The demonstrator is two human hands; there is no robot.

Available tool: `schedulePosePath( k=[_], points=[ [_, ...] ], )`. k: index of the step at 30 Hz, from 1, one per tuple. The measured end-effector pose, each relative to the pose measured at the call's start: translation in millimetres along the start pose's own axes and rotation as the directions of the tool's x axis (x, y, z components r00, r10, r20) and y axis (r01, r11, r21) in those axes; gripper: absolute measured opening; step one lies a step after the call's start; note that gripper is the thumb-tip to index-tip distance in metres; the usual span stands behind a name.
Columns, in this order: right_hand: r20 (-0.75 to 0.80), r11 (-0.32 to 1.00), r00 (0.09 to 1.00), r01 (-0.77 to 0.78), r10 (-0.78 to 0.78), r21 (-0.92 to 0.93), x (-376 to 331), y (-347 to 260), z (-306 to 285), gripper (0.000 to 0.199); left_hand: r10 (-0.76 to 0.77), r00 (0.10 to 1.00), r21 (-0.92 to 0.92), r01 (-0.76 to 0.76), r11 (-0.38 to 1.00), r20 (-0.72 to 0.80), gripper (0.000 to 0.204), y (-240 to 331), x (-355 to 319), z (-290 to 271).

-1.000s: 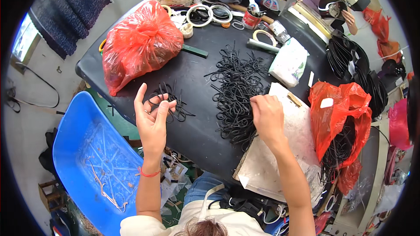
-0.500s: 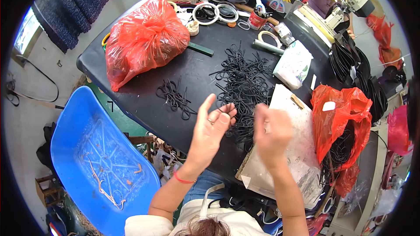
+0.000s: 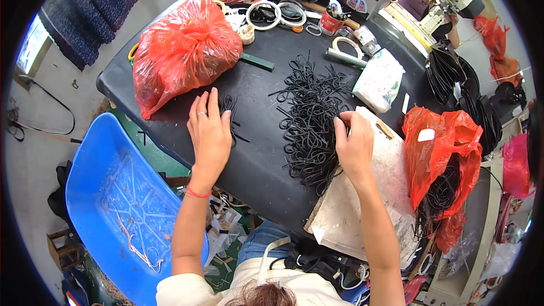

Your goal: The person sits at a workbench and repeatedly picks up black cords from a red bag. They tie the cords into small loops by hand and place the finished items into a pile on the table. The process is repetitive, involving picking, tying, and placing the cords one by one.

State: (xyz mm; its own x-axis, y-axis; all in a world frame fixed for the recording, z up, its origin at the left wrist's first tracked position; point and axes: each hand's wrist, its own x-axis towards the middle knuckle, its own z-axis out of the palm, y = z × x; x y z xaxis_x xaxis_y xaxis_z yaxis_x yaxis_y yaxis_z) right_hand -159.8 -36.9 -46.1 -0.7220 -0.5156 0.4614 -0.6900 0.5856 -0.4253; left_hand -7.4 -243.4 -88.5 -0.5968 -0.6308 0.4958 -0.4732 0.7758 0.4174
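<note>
A large heap of knotted black cord loops [image 3: 309,130] lies on the dark tabletop [image 3: 258,164]. My right hand [image 3: 356,144] is at the heap's right edge, thumb and fingers bent close together. Whatever the fingertips pinch there is too hidden to make out. To the left, my left hand [image 3: 209,130] is palm down with its fingers stretched out over a smaller group of black cord loops [image 3: 235,127]. That hand covers most of the small group, and only its right side shows.
A full red plastic bag [image 3: 190,51] stands at the far left of the table. Beneath my right forearm is a pale board [image 3: 340,204], with an opened red bag of black cords [image 3: 442,153] beside it. A blue tub [image 3: 102,175] stands left of the table. Tape rolls [image 3: 264,16] lie at the back.
My left hand has moved left from the table's middle to the small group and turned palm down. My right hand has shifted slightly up to the large heap's edge.
</note>
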Motion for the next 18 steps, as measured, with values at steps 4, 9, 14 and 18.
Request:
schedulePosePath(
  k=[4, 9, 14, 18],
  points=[
    [0.199, 0.965, 0.961, 0.223, -0.193, -0.138, -7.4, -25.5, 1.5, 0.013, 0.099, 0.989, -0.095, -0.109, 0.989, -0.107, 0.039, 18.5, 1.2, -13.3],
    [0.121, 0.993, 0.993, -0.027, 0.013, 0.114, -9.2, -21.8, 11.4, 0.011, 0.164, 0.986, -0.496, -0.161, 0.853, -0.038, 0.023, 71.5, -29.3, -22.0],
    [0.032, 0.927, 0.99, -0.139, 0.136, 0.348, -9.6, -16.7, -5.0, 0.014, 0.055, 0.988, -0.754, 0.074, 0.653, 0.144, 0.018, 97.2, -42.1, -12.0],
    [0.016, 0.822, 0.986, -0.148, 0.167, 0.55, -16.4, -24.2, -10.6, 0.013, -0.099, 0.89, -0.852, 0.455, 0.259, 0.445, 0.03, 118.1, -34.7, -11.3]
  ],
)
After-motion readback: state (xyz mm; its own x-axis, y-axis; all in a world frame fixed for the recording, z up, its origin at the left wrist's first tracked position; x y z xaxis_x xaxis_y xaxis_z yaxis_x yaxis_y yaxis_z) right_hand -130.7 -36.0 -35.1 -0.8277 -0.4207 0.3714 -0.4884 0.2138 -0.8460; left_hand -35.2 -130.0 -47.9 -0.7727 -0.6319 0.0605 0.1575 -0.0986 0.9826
